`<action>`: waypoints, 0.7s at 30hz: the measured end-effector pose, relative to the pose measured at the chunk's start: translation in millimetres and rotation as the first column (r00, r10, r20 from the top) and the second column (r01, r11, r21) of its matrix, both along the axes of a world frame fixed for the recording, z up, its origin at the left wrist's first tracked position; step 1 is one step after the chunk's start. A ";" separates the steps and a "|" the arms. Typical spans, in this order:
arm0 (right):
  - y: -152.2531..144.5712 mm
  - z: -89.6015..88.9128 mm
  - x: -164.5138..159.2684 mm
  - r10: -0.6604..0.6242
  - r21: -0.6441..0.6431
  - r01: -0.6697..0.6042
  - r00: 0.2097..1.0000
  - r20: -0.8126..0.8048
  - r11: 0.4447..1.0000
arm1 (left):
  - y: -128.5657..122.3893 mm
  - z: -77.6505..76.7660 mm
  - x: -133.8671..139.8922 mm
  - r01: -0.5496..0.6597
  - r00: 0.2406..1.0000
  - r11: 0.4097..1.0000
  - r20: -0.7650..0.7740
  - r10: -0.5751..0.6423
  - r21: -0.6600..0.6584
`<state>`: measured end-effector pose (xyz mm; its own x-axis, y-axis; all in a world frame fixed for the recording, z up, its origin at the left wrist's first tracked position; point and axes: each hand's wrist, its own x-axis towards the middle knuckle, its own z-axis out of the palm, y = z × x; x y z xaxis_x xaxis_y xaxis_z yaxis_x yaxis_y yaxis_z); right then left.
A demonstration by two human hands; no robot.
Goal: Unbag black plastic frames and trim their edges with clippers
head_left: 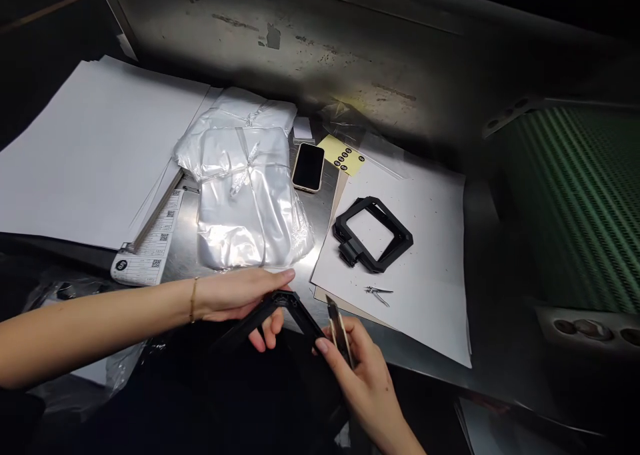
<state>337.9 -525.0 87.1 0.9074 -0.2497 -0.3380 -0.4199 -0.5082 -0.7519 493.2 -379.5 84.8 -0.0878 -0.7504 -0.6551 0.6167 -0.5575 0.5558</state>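
Black frame (280, 312) held in the left hand (240, 295): lower part lost in darkness below the grip. Labels (145, 248) beyond the hand: print too small to read.

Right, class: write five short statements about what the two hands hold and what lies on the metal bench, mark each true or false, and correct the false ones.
1. The left hand grips a black plastic frame. True.
2. The right hand holds a pair of scissors. False: it holds a thin utility blade close to the frame's edge.
3. A second black frame lies on a white sheet. True.
4. The phone lies screen-up on top of the bundle of clear plastic bags. False: it lies beside the bundle, on the metal bench.
5. Small metal tweezers rest on the white sheet, below the second frame. True.
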 end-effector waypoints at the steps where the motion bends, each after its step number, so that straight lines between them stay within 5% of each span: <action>1: 1.0 -1.5 -1.6 -0.015 -0.004 0.015 1.000 0.007 1.000 | 5.5 4.3 -0.4 -0.008 0.999 1.000 0.049 0.008 -0.013; 6: -12.7 4.6 6.4 0.014 -0.041 -0.012 0.997 0.070 0.999 | 15.5 23.1 15.3 0.048 0.960 0.997 0.279 -0.029 -0.061; 10: -29.3 26.9 17.7 0.125 -0.220 -0.070 0.960 0.249 0.973 | 12.0 32.5 28.8 0.130 0.945 0.990 0.310 -0.107 -0.054; 21: -18.0 50.2 8.8 0.444 -0.612 -0.219 0.863 0.242 0.760 | 16.1 39.9 12.4 0.241 0.905 0.970 0.349 -0.241 0.046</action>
